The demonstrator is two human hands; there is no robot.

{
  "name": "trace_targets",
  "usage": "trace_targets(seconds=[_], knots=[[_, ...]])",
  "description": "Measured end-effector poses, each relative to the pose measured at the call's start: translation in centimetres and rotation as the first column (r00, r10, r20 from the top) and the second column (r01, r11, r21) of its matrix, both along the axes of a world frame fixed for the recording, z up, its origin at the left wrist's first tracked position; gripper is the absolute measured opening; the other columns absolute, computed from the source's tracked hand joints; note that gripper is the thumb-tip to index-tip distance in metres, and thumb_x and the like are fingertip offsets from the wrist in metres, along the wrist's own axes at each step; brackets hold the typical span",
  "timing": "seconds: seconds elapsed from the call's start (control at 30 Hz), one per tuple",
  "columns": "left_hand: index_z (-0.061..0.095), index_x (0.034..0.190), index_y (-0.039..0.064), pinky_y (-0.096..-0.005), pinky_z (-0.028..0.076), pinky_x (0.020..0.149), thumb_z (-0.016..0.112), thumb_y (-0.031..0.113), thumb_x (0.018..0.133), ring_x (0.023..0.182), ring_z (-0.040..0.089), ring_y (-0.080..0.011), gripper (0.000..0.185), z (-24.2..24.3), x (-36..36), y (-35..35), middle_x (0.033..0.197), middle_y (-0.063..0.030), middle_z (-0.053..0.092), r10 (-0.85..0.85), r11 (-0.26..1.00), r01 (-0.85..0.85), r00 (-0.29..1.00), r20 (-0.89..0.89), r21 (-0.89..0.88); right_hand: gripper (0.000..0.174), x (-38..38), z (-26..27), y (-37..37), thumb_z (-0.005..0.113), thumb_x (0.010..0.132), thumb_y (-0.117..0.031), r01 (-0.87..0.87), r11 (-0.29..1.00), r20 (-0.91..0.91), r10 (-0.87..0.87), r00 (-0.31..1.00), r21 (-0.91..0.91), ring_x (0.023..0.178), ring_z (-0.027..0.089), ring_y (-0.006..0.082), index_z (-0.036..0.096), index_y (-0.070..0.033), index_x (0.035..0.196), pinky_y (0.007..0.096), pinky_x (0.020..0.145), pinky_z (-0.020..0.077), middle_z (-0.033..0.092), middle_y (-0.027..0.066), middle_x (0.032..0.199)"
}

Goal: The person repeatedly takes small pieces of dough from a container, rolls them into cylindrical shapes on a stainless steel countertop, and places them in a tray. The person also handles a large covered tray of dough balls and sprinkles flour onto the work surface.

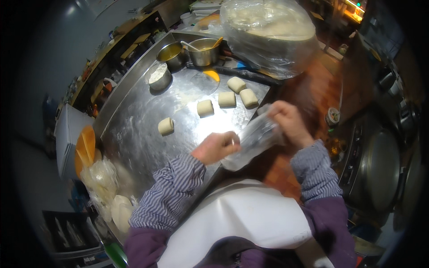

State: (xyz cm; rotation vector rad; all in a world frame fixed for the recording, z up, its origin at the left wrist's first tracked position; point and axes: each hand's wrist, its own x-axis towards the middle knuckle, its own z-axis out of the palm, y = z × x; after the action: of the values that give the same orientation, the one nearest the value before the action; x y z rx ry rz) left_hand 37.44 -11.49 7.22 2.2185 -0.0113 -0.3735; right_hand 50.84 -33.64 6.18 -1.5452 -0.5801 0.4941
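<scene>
A clear plastic bag (251,144) is stretched between my two hands over the near edge of the metal worktop (140,147). My left hand (218,145) pinches its left side, and my right hand (290,122) grips its upper right end. Beyond the hands several pieces of rolled dough lie on the floured metal: one (166,126) apart to the left, one (205,108) nearer the middle, and others (227,99) grouped close to the right edge. I cannot tell whether anything is inside the bag.
Behind the dough stand a bowl of flour (159,77), a pot of yellow liquid (171,55) and a pot with utensils (204,53). A large plastic-covered container of dough (271,37) is at the back right. Bundled plastic bags (100,181) lie at the left edge; round pans (382,171) are at right.
</scene>
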Motion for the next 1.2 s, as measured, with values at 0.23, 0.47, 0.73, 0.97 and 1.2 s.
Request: trace_targets(seconds=[0.23,0.47,0.73,0.97,1.2], knots=[[0.059,0.105,0.001,-0.04,0.047,0.082,0.071,0.03,0.077,0.094,0.059,-0.0323,0.041,-3.3,-2.3,3.0,0.101,-0.0174,0.062,-0.028,0.777,0.191,0.962,-0.27,0.6,0.012,2.4,2.4,-3.0,0.05,0.091,-0.014,0.145,0.989,0.269,-0.138,0.953,-0.007,0.066,0.049,0.0054,0.056,-0.006,0.083,0.0208,0.057,0.0419,0.054,-0.0017,0.073],[0.039,0.134,0.006,-0.0384,0.027,0.108,0.077,0.019,0.072,0.131,0.03,-0.0299,0.074,-2.9,-1.8,1.4,0.142,-0.0159,0.031,-0.02,0.989,0.089,0.879,0.476,-0.121,0.01,-2.7,4.8,4.9,0.057,0.086,-0.012,-0.482,0.823,0.248,0.555,0.794,-0.299,0.068,0.051,0.0121,0.057,-0.002,0.086,0.0272,0.063,0.0434,0.055,0.0045,0.073],[0.052,0.092,0.001,-0.0316,0.052,0.071,0.047,0.015,0.091,0.084,0.061,-0.0231,0.015,-5.9,-9.8,5.9,0.095,-0.012,0.06,0.605,0.522,-0.571,0.772,-0.196,-0.634,0.023,1.2,4.0,15.6,0.067,0.082,-0.01,-0.349,0.937,0.215,0.339,0.916,0.011,0.067,0.047,0.0033,0.055,-0.004,0.1,0.0176,0.055,0.039,0.051,-0.0015,0.076],[0.044,0.091,0.003,-0.0303,0.049,0.044,0.043,0.016,0.092,0.057,0.06,-0.0195,0.013,-14.0,-18.1,9.4,0.079,-0.0117,0.057,0.968,-0.233,-0.869,-0.162,-0.193,-0.437,0.045,-7.6,-4.1,22.6,0.069,0.074,-0.007,-0.489,0.869,0.598,0.43,0.676,-0.072,0.09,0.058,0.0204,0.051,-0.006,0.116,0.0306,0.079,0.0475,0.057,0.0091,0.11],[0.041,0.092,0.005,-0.0296,0.048,0.038,0.044,0.02,0.095,0.046,0.055,-0.018,0.015,-17.8,-21.7,8.7,0.073,-0.009,0.053,0.935,-0.354,-0.86,-0.311,-0.173,-0.367,0.036,-13.7,-11.1,22.7,0.054,0.083,-0.012,-0.627,0.388,0.621,0.758,-0.2,-0.675,0.126,0.038,0.0262,0.052,-0.01,0.119,0.0523,0.104,0.0279,0.046,0.0098,0.13]])
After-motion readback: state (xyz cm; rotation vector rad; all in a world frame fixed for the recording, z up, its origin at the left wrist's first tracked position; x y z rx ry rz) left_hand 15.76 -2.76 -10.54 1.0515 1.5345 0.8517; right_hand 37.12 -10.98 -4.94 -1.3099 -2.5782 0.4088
